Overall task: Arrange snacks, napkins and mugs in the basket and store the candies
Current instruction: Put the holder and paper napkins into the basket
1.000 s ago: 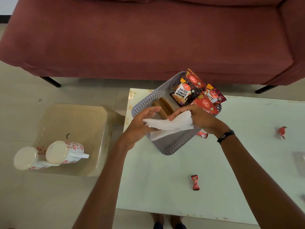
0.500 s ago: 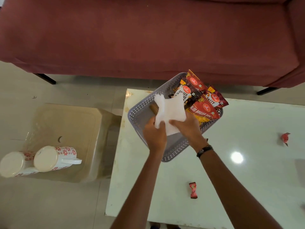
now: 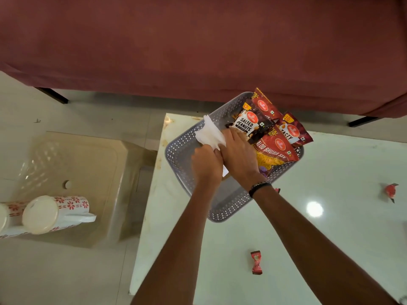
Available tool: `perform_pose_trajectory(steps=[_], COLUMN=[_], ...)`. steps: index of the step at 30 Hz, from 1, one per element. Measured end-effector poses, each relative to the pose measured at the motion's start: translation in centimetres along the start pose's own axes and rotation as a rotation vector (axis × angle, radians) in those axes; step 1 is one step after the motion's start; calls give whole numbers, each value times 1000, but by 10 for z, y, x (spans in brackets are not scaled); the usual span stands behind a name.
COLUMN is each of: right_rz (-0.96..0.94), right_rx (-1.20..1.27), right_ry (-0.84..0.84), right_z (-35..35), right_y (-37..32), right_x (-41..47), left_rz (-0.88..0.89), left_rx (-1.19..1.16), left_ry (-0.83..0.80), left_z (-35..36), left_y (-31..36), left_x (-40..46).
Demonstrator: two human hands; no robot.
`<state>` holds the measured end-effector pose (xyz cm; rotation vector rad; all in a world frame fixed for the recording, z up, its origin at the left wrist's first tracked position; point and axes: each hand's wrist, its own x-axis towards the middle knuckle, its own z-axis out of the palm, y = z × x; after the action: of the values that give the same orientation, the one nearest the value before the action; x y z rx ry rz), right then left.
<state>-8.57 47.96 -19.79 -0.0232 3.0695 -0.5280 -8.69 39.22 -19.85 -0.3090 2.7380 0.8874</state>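
Observation:
A grey perforated basket (image 3: 180,148) sits at the table's far left corner. Several snack packets (image 3: 273,142) lean in its right half. My left hand (image 3: 206,165) and my right hand (image 3: 239,154) are side by side inside the basket, both gripping a white napkin (image 3: 210,134) that stands up against the basket's far left wall. Two white mugs with red flower print (image 3: 56,213) lie on their sides on a beige stool at the left. Red wrapped candies lie on the table: one in front (image 3: 256,262), one at the right (image 3: 390,191), one beside my right wrist (image 3: 277,190).
The white table (image 3: 297,249) fills the right half. A beige plastic stool (image 3: 72,172) stands on the floor to its left. A maroon sofa (image 3: 198,45) runs across the back, close behind the basket.
The napkin went from held flat above the basket to standing upright, then lower and to the left against the basket wall. Both hands dropped into the basket with it.

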Motion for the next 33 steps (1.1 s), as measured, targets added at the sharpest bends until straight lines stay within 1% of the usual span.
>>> perform_pose_trajectory(steps=[2,5,9,11,14,18,24,26,28,30,31,33], right_rz=[-12,-73,-42,-40,-65,-51,-70,-79,-78,-9,72,278], right_rx=[42,-61,-31,-10,-53,-62,-91,-101,-48,71,153,281], right_ry=[66,131,89,79,98,55,40,46,109,189,191,84], right_z=[1,8,16,17,17,20,22,22,18,11,10,11], right_y=[4,13,17,16,17,16,17,17,17,15,13,6], right_x=[-1,-5,-10,-12,-15,-14,-9,-9,-13,-23,-30,-43], left_rz=[20,37,-5,-12,-8,6,30,31,33,28,21,1], left_rx=[10,45,-2,-32,-40,-54,-67,-80,-107,-164,-191,-247], left_ry=[8,0,-41,-36,-23,-15,19,9,-4,-9,-11,-43], left_z=[2,2,2,2,3,4,2,0,-3,-4,-3,-3], left_y=[-1,0,1,0,-1,-3,-8,-8,-10,-15,-19,-26], left_x=[3,5,2,0,0,-3,-7,-10,-16,-23,-26,-31])
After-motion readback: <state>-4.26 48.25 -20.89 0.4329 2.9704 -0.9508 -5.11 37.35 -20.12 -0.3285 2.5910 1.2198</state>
